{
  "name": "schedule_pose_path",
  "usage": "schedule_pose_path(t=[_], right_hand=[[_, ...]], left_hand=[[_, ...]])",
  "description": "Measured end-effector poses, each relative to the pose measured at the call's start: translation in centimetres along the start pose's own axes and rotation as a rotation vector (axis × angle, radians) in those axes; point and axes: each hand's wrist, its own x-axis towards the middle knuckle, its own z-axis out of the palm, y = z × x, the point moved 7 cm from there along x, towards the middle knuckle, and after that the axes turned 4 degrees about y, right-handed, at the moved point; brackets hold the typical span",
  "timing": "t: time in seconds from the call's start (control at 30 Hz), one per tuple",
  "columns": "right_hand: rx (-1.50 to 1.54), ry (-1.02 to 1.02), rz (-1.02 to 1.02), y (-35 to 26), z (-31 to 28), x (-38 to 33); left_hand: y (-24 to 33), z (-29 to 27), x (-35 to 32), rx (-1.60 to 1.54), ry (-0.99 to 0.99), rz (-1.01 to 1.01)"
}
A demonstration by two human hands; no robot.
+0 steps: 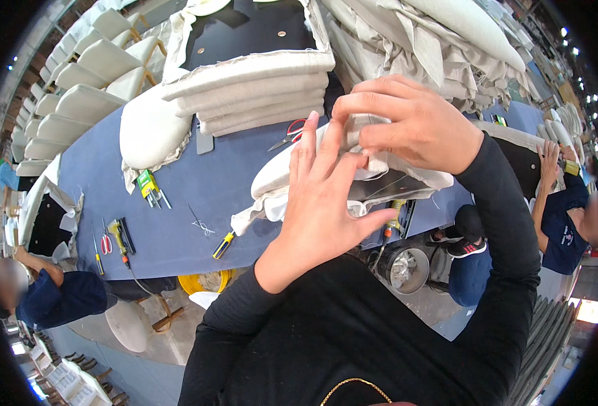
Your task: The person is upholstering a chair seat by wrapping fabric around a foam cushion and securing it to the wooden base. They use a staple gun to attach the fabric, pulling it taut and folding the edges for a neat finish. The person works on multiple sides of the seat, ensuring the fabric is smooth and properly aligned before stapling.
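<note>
meeting above a cream upholstered pad [268, 179], the wearer's two bare hands extend from black sleeves. the left hand [326, 203] lies in front of the pad, its fingers spread apart and its thumb stretched out to the right. the right hand [414, 125] arches over the pad from the right, fingers bent and tips drawn close to a fold of cloth; whether they pinch it cannot be told. the pad lies near the wearer on the blue table [89, 162], a dark panel showing on its near side. below the table edge stand a yellow bucket [211, 279] and a metal bucket [407, 269]. just beside the pad's left end is a yellow-handled screwdriver [223, 245]; near its right end, a yellow tool [396, 211]. farther left lie a hose-fed tool [118, 237], red-handled scissors [106, 243], a strand of white thread [203, 229] and a green-and-yellow box [148, 184]. a co-worker at left [69, 294] and a co-worker at right [563, 227] flank the table. beyond the pad rest a second pair of scissors [295, 131], a stack of cream cushions [258, 101] and a heap of cream cloth [421, 51]. rows of pale chairs [96, 68] recede at far left.
</note>
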Motion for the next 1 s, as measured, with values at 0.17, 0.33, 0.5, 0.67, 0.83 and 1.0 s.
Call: schedule_pose_path(t=[0.17, 0.33, 0.5, 0.67, 0.83, 1.0], right_hand=[[0.025, 0.015, 0.003, -0.1, 0.2, 0.1], [0.093, -0.063, 0.041, -0.3, 0.8, -0.1], [0.068, -0.08, 0.042, -0.4, 0.8, -0.1], [0.06, -0.132, 0.057, -0.9, 0.5, 0.1], [0.073, 0.016, 0.072, -0.9, 1.5, -1.1], [0.365, 0.533, 0.461, -1.2, 5.2, -3.7]], left_hand=[[-1.6, 0.5, 0.1, -0.069, 0.17, -0.039], [-3.0, 0.6, -0.4, -0.205, 0.229, -0.063], [-2.9, -0.2, -0.1, -0.214, 0.264, -0.028], [-2.4, -0.3, -0.5, -0.175, 0.286, 0.039], [-2.8, 0.0, -0.9, -0.196, 0.178, -0.004], [-3.0, -0.9, -0.1, -0.143, 0.157, 0.051]])
